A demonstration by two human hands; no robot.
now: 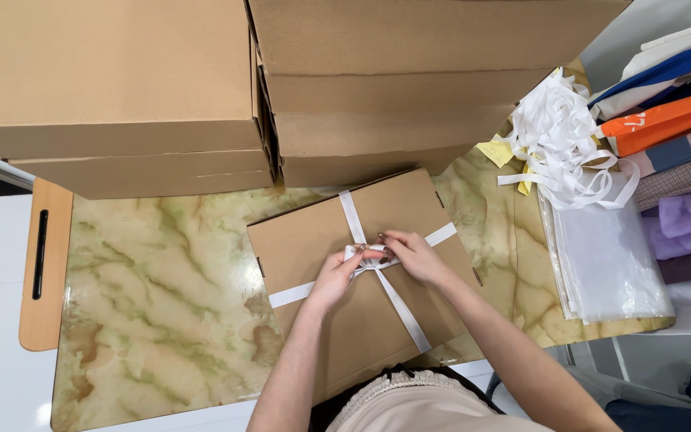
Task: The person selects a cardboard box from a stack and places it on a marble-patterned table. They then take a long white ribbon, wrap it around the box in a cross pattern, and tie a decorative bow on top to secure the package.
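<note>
Left hand (pixel 336 276), right hand (pixel 414 254): grip pinching white ribbon (pixel 400 308) atop flat cardboard box (pixel 321 248); knot hidden under fingers.

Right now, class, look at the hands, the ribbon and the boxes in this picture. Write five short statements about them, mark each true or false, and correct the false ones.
1. Both hands, the left hand and the right hand, meet at the middle of the flat cardboard box. True.
2. The white ribbon crosses the box in two directions. True.
3. The box lies on a plain white tabletop. False: it lies on a green-and-cream marbled tabletop.
4. A loose pile of white ribbon strips lies to the right, beyond the box. True.
5. The stacked cardboard boxes behind are tied with ribbon too. False: no ribbon shows on them.
</note>
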